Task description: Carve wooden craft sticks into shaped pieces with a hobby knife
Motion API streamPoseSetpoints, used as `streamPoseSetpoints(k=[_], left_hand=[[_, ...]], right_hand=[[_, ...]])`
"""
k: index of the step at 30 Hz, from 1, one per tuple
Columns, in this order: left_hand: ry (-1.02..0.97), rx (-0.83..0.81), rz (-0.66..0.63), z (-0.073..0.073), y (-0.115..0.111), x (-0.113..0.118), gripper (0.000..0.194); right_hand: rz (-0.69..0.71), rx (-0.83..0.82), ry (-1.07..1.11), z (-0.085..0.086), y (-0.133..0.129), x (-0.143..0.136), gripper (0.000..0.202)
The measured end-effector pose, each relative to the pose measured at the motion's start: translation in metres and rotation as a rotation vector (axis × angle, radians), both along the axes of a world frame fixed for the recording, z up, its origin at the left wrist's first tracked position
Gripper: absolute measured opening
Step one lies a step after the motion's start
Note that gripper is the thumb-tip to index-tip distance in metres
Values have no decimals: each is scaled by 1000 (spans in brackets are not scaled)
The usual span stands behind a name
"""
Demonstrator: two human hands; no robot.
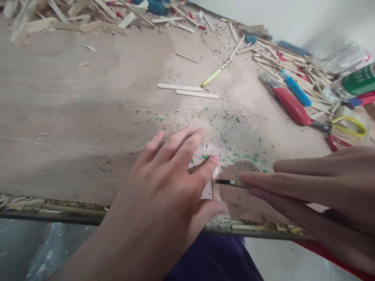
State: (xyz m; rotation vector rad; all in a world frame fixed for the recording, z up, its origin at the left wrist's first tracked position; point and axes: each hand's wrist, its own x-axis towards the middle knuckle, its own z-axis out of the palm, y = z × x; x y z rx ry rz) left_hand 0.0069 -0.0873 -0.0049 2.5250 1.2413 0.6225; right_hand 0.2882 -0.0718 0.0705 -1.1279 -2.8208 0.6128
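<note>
A wooden craft stick (216,189) lies on the table near its front edge, pointing away from me. My left hand (170,179) pins it down, index fingertip at the far end and thumb at the near end, while the other fingers spread over the tabletop. From the right, my right hand (310,183) grips a slim craft knife (236,182) whose dark blade meets the side of the stick. Much of the knife's handle is hidden by the fingers. Two more craft sticks (189,91) lie side by side beyond my left hand.
A patterned yellow pencil (216,74) lies beyond the sticks. At right are red-and-yellow-handled scissors (331,127), a red utility knife (290,103), a blue knife (295,89), piled sticks (307,74) and a plastic bottle (351,84). Wood scraps (79,19) heap at the back left.
</note>
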Motion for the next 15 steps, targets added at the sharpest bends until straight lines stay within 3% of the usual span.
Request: streamPoseSetpoints(k=[6, 15], left_hand=[[4, -14, -2, 1, 0, -3, 43], [-25, -10, 2, 2, 0, -1, 43]], right_hand=[[28, 115, -1, 14, 7, -16, 27], [10, 101, -44, 12, 7, -15, 27]])
